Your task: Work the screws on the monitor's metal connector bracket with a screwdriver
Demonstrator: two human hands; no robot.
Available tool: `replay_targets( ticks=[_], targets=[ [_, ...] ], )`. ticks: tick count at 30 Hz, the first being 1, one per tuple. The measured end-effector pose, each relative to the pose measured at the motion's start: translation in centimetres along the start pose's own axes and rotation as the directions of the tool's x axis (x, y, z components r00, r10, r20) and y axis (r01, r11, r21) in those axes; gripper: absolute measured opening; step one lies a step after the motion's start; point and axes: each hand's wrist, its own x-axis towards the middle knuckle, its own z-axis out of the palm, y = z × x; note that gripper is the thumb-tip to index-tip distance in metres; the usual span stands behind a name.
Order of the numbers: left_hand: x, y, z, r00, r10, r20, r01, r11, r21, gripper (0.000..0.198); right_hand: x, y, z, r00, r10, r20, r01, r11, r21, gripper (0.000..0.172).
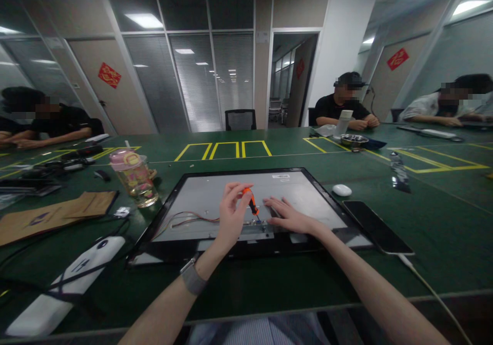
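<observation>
A flat panel [200,196] with a grey metal back and black frame lies on the green table. My left hand [232,211] grips an orange and black screwdriver [252,203] by its handle. The screwdriver leans, its tip down at a small metal bracket [256,228] near the panel's front edge. Beside the tip, my right hand [288,215] rests on the panel with its fingers spread. Thin coloured wires [188,218] run over the grey metal left of the bracket.
Left of the panel stand a drink cup [134,178], a brown paper bag [57,215] and a white device [73,283] with black straps. On the right lie a white case [342,190] and a phone [377,227] on a cable. Several people sit around the table.
</observation>
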Motion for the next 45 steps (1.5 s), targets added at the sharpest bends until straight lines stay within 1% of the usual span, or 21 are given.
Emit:
replay_targets(
  ticks=[2, 4, 9, 12, 14, 20, 26, 32, 38, 42, 45],
  targets=[
    [0.03, -0.08, -0.05, 1.000, 0.008, 0.001, -0.008, 1.000, 0.021, 0.021, 0.00, -0.03, -0.01, 1.000, 0.005, 0.006, -0.005, 1.000, -0.006, 0.060],
    [0.08, -0.14, -0.13, 1.000, -0.011, 0.024, 0.010, 1.000, 0.015, 0.024, -0.03, -0.15, -0.08, 1.000, 0.009, 0.011, -0.009, 1.000, -0.004, 0.060],
    [0.07, -0.20, -0.13, 0.991, -0.084, 0.100, 0.096, 0.987, -0.126, 0.030, -0.11, -0.35, -0.20, 1.000, 0.001, 0.007, -0.001, 1.000, 0.012, 0.054],
    [-0.16, -0.11, 0.03, 0.983, -0.098, 0.155, 0.124, 0.978, -0.170, 0.031, -0.08, -0.29, -0.16, 1.000, -0.004, 0.009, 0.004, 1.000, 0.011, 0.055],
    [-0.33, -0.02, 0.11, 0.980, -0.091, 0.178, 0.123, 0.976, -0.179, 0.031, -0.05, -0.20, -0.11, 1.000, -0.007, 0.006, 0.007, 1.000, 0.010, 0.056],
    [-0.17, 0.35, -0.06, 0.987, -0.055, 0.152, 0.075, 0.988, -0.133, 0.027, -0.08, -0.11, -0.15, 1.000, -0.010, 0.011, 0.010, 1.000, 0.013, 0.054],
    [0.21, 0.32, -0.15, 0.983, -0.050, 0.176, 0.068, 0.993, -0.095, 0.029, -0.18, -0.28, -0.24, 1.000, -0.004, 0.016, 0.004, 1.000, 0.003, 0.054],
    [0.10, -0.10, -0.10, 0.993, 0.026, 0.117, -0.023, 0.999, -0.026, 0.022, -0.15, -0.31, -0.17, 1.000, 0.003, 0.031, -0.004, 1.000, 0.011, 0.058],
    [-0.23, -0.11, -0.07, 0.985, 0.017, 0.170, -0.008, 0.999, -0.054, 0.027, 0.04, 0.12, -0.02, 1.000, -0.008, 0.020, 0.008, 1.000, 0.007, 0.058],
    [-0.26, -0.22, 0.03, 0.993, 0.058, 0.103, -0.059, 0.998, 0.006, 0.019, -0.01, 0.22, -0.02, 1.000, -0.013, 0.013, 0.013, 1.000, 0.014, 0.058],
    [-0.28, -0.03, 0.02, 0.993, 0.068, 0.101, -0.069, 0.998, 0.005, 0.021, -0.08, 0.15, -0.04, 1.000, -0.010, 0.009, 0.010, 1.000, 0.014, 0.058]
  ],
)
